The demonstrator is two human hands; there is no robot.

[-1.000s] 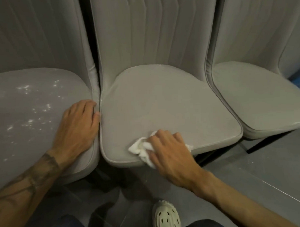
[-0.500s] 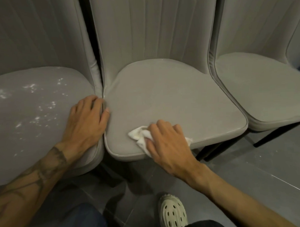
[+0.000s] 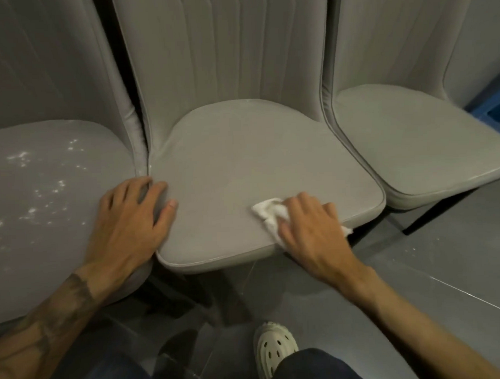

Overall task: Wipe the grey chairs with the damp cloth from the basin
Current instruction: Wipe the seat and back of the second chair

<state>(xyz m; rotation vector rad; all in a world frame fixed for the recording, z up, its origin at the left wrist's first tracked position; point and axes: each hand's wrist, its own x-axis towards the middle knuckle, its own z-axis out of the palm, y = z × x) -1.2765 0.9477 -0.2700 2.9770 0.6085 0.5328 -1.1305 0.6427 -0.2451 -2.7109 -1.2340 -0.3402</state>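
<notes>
Three grey padded chairs stand side by side. My right hand (image 3: 310,232) grips a bunched white cloth (image 3: 265,211) and presses it on the middle chair's seat (image 3: 242,167), near its front edge and right of centre. A corner of the cloth sticks out past the seat edge under my palm. My left hand (image 3: 128,222) rests flat across the gap between the left chair's seat (image 3: 45,196) and the middle seat, fingers spread. White specks dot the left seat. The right chair's seat (image 3: 411,144) looks plain.
Grey tiled floor (image 3: 444,267) lies in front of the chairs, with dark chair legs under the seats. My foot in a cream perforated shoe (image 3: 274,350) stands just below the middle seat. A blue object (image 3: 492,107) shows at the far right edge.
My right hand has slid the cloth to the right along the front of the middle seat. My left hand has stayed at the gap, its thumb now on the middle seat.
</notes>
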